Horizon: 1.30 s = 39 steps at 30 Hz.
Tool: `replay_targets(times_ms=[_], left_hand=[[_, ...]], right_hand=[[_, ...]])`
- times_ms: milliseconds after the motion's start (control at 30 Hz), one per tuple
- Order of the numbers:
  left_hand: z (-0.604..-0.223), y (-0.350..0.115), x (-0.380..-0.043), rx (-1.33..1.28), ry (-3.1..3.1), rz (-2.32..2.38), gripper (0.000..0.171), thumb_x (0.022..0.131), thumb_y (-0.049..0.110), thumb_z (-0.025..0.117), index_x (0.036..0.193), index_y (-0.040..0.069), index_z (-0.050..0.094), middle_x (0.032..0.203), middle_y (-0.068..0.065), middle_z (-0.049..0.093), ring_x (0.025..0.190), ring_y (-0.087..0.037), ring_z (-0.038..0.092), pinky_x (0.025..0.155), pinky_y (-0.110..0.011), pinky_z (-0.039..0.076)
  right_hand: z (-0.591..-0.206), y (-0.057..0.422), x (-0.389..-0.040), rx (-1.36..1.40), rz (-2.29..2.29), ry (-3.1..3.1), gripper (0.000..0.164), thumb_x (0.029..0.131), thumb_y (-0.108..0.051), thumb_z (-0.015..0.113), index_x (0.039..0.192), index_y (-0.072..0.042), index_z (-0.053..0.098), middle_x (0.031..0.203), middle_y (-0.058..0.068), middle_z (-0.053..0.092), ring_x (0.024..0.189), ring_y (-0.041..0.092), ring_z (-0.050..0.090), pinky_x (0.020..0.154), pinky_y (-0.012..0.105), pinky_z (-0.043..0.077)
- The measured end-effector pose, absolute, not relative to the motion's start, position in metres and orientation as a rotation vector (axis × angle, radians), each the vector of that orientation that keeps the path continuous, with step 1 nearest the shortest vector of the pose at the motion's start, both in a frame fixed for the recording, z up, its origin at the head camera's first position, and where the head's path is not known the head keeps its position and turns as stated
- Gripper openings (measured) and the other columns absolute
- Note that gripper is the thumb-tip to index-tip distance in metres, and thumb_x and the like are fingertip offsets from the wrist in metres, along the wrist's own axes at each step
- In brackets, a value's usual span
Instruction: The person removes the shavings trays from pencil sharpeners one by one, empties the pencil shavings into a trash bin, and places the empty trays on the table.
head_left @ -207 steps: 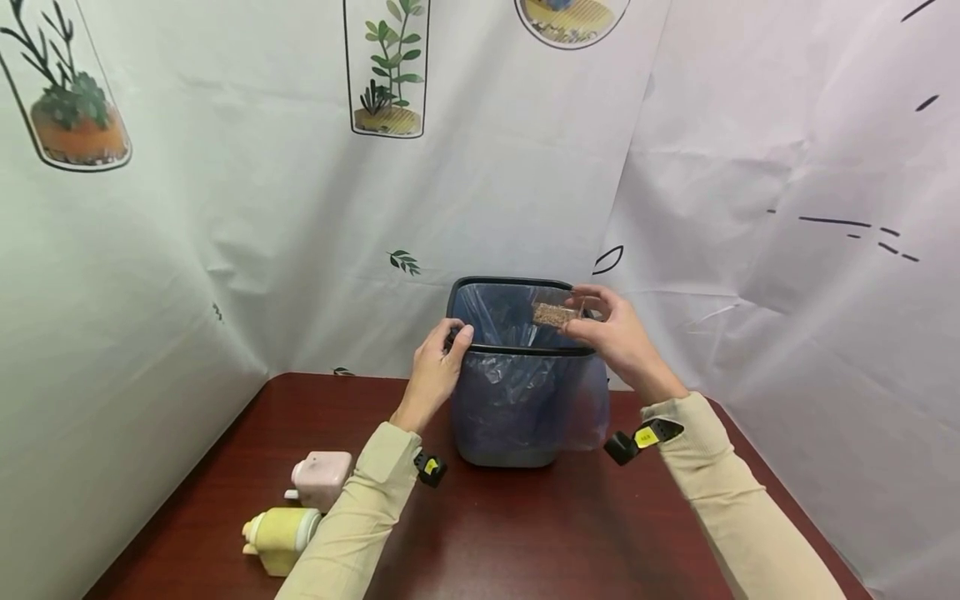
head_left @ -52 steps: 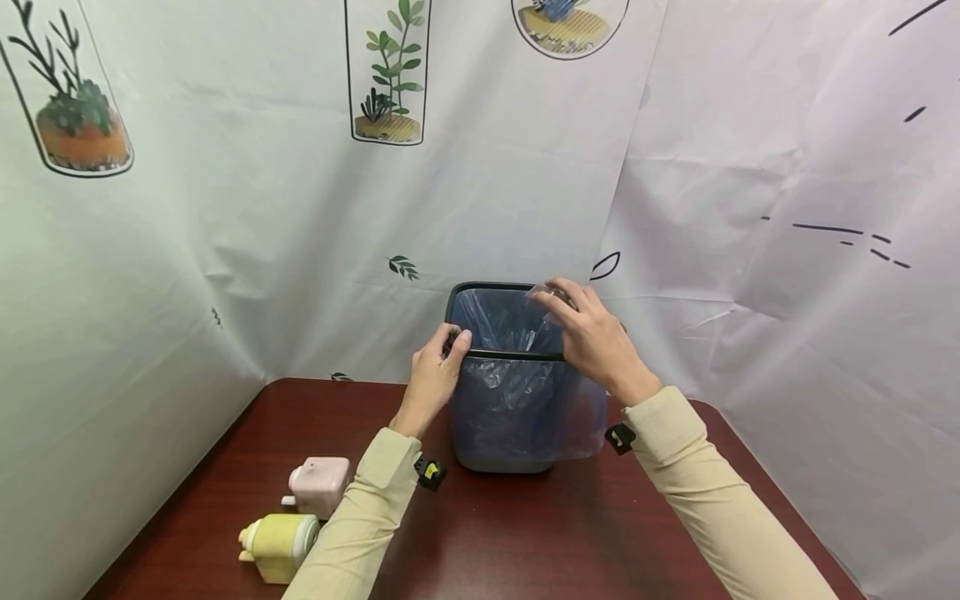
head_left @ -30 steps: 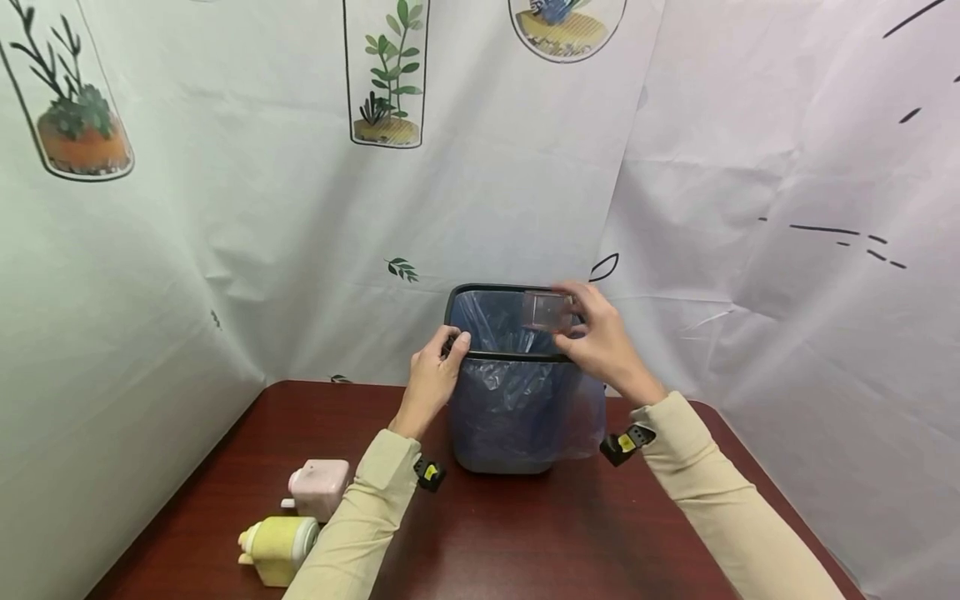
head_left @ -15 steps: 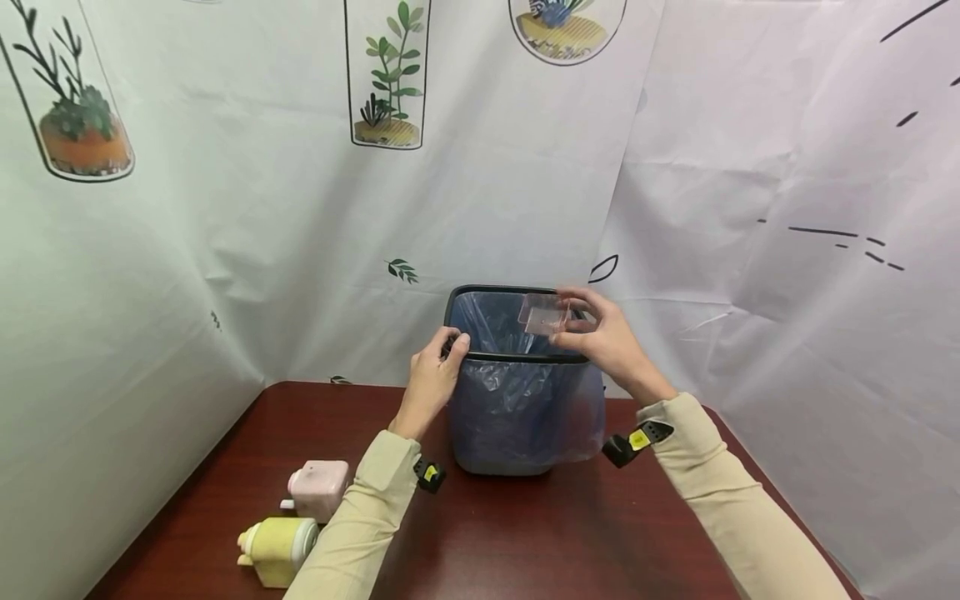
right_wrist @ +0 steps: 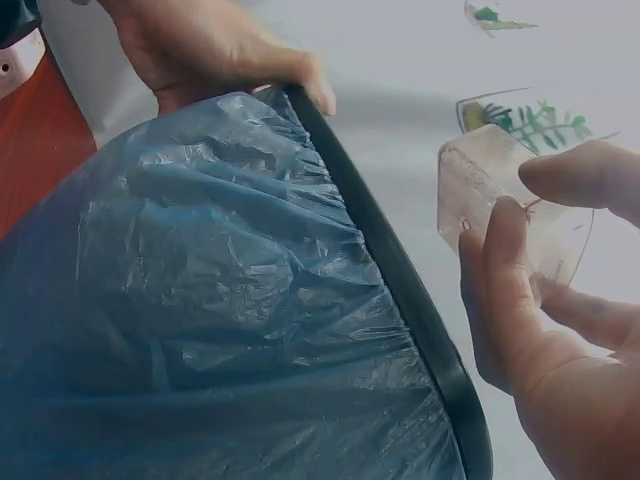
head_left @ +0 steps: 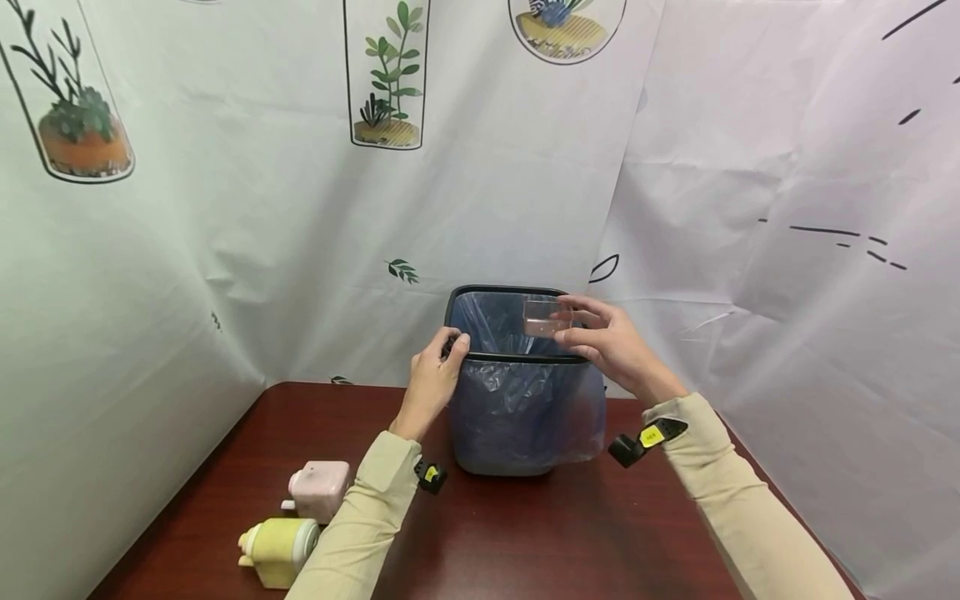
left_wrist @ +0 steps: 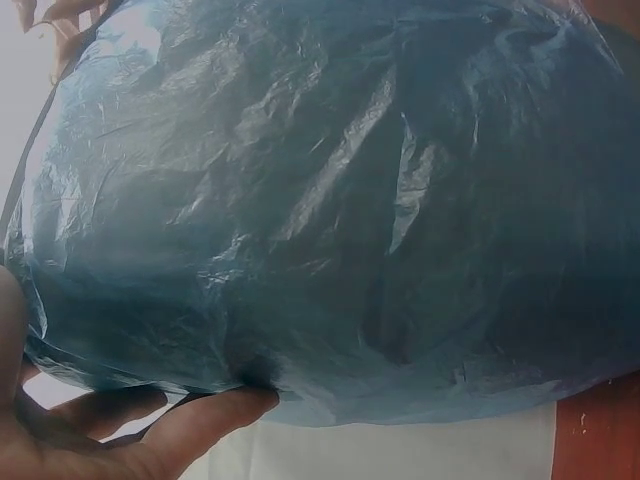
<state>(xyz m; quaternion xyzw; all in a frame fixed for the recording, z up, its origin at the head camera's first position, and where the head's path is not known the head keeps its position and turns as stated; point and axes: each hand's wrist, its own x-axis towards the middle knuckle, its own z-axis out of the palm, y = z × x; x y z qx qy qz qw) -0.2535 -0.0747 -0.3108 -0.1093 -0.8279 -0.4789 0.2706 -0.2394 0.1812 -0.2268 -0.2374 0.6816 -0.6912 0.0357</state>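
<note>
My left hand (head_left: 433, 375) grips the left front corner of the bin's black rim (head_left: 517, 358), thumb on the near side. A blue plastic liner (head_left: 517, 400) is folded over the rim and hangs down outside the trash bin (head_left: 510, 468). Above the bin's opening, on its right side, my right hand (head_left: 615, 342) holds a small clear plastic box (head_left: 546, 318) between thumb and fingers. No brown grains show in the box. In the right wrist view, the box (right_wrist: 478, 185) sits in the fingertips, apart from the rim. The bottom of the bin is hidden.
A pink bottle-like container (head_left: 321, 490) and a yellow one (head_left: 276, 550) lie on the dark red table (head_left: 510, 542), left of the left forearm. White printed cloth (head_left: 300, 208) stands right behind the bin and along both sides.
Brown grains filled part of the clear box in the oldest frame; none show now. My right hand was turned palm-down over the bin, then rotated back. My left hand kept its grip.
</note>
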Motion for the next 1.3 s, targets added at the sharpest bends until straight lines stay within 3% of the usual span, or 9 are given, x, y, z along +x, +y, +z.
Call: replay_targets(times_ms=[200, 433, 667, 1300], left_hand=[[-0.311, -0.076, -0.253, -0.300, -2.231, -1.298, 0.043, 0.090, 0.059, 0.040, 0.110, 0.025, 0.056, 0.098, -0.003, 0.062, 0.089, -0.020, 0.057, 0.077, -0.040, 0.047], [-0.311, -0.076, -0.253, -0.295, -2.235, -1.301, 0.042, 0.090, 0.059, 0.041, 0.110, 0.025, 0.056, 0.098, -0.003, 0.062, 0.090, -0.021, 0.058, 0.077, -0.040, 0.047], [-0.310, -0.075, -0.253, -0.295, -2.235, -1.304, 0.042, 0.090, 0.058, 0.041, 0.110, 0.025, 0.056, 0.098, -0.004, 0.062, 0.089, -0.020, 0.057, 0.077, -0.040, 0.047], [-0.310, -0.075, -0.253, -0.292, -2.239, -1.296, 0.043, 0.089, 0.059, 0.041, 0.110, 0.025, 0.056, 0.094, -0.003, 0.061, 0.086, -0.020, 0.056, 0.074, -0.038, 0.046]], right_hand=[[-0.225, 0.180, -0.236, -0.709, -2.190, 1.994, 0.062, 0.083, 0.005, 0.059, 0.139, 0.001, 0.033, 0.120, 0.013, 0.051, 0.104, 0.022, 0.058, 0.083, 0.029, 0.049], [-0.225, 0.181, -0.231, -0.720, -2.208, 1.934, 0.061, 0.083, 0.006, 0.058, 0.139, 0.001, 0.033, 0.127, 0.023, 0.044, 0.105, 0.024, 0.058, 0.086, 0.029, 0.048], [-0.232, 0.185, -0.223, -0.723, -2.132, 2.071, 0.061, 0.082, 0.000, 0.064, 0.137, -0.006, 0.040, 0.132, 0.019, 0.042, 0.106, 0.022, 0.055, 0.087, 0.030, 0.047], [-0.253, 0.185, -0.207, -0.755, -2.177, 2.005, 0.059, 0.084, 0.000, 0.061, 0.137, -0.003, 0.037, 0.124, 0.015, 0.051, 0.107, 0.025, 0.057, 0.088, 0.033, 0.046]])
